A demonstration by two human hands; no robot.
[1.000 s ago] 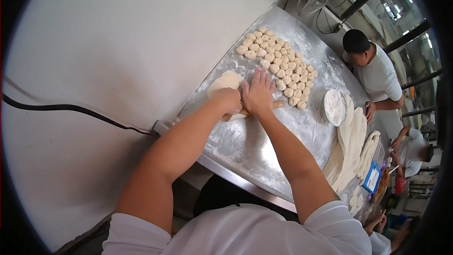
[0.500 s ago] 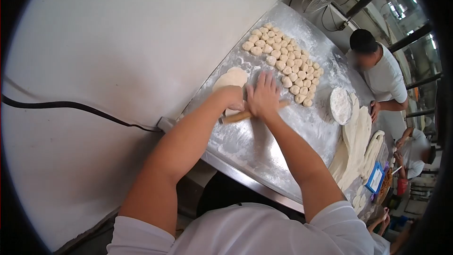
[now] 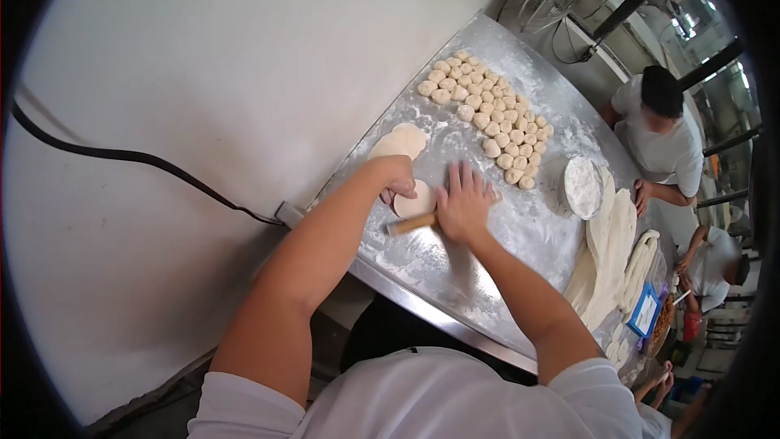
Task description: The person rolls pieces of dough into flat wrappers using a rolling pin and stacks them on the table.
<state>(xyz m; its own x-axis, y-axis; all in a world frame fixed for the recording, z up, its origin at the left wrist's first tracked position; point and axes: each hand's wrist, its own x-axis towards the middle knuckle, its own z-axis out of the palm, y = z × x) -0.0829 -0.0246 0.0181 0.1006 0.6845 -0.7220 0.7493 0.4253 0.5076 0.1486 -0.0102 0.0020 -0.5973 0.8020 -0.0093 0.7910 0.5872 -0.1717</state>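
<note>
Steel table edge (image 3: pixel 422 309), rolling pin (image 3: pixel 413 223), floury gap, bowl (image 3: pixel 600 205)

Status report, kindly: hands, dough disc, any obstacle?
Left hand holds dough disc by edge; right hand spread over pin. Disc roughly round. No obstacle seen between disc and pin.

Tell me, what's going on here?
Dough rolling is under way on a floured metal table. The left hand appears to grip the edge of a flat dough round; the right hand lies spread over a rolling pin along the round's near edge. Flattened dough lies beyond the left hand, and many dough balls sit farther up.
</note>
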